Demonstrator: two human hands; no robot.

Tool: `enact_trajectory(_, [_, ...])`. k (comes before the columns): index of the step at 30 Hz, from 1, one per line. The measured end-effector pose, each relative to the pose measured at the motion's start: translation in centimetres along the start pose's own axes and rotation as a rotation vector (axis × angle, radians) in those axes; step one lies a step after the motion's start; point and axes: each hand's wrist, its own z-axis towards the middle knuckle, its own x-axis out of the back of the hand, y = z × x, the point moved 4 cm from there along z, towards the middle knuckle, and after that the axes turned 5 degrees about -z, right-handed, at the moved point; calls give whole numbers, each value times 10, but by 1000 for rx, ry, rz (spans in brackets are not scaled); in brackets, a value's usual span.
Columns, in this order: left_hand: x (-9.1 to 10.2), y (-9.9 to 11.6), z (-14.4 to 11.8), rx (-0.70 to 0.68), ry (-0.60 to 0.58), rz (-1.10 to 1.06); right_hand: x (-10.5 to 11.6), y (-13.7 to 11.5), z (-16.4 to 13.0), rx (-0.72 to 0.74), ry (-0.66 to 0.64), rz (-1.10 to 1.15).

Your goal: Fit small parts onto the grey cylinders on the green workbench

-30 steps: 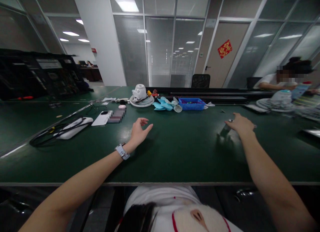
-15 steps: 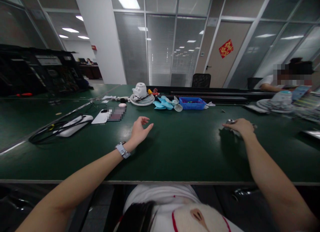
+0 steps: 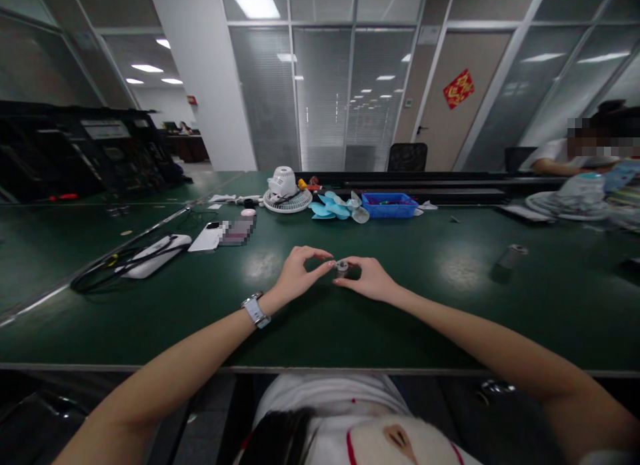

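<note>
Green matting covers the long bench (image 3: pixel 350 318) in a glass-walled office. Both hands meet above its middle, a little beyond the near edge. The left hand (image 3: pixel 299 277) and the right hand (image 3: pixel 367 278) each pinch a small round metal part (image 3: pixel 342 265) between thumb and fingertips, so the part sits directly between them, held just above the mat; whether it touches the mat cannot be told. A watch (image 3: pixel 255 310) is on the left wrist. Well to the right of the hands lies a grey cylinder (image 3: pixel 510 257). Farther back stand a white fan (image 3: pixel 286 191), blue fan blades (image 3: pixel 333 209) and a blue tray (image 3: pixel 389 205). Another person sits at the far right.
</note>
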Motion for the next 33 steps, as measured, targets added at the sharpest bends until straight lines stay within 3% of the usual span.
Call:
enact_trajectory(3, [-6, 9, 0, -45, -72, 6, -9, -3, -2, 44, -22, 47])
enact_trajectory(11, [-14, 8, 7, 0, -57, 50, -14, 5, -6, 60, 3, 60])
enact_trajectory(17, [6, 4, 10, 49, 125, 77, -12, 1, -7, 54, 16, 52])
enact_trajectory(19, [8, -11, 10, 96, 64, 104, -11, 1, -7, 59, 11, 51])
enact_trajectory(22, [2, -36, 7, 174, -144, 90, -11, 2, -7, 52, 8, 23])
enact_trajectory(26, [-5, -55, 2, 218, -245, 84, -11, 1, -9, 32, 6, -9])
enact_trajectory(30, [-6, -58, 2, 222, -251, 57, 14, 19, -7, -37, 84, -29])
enact_trajectory(33, [1, -59, 4, 246, -164, 57, 65, 58, -4, -224, 252, -209])
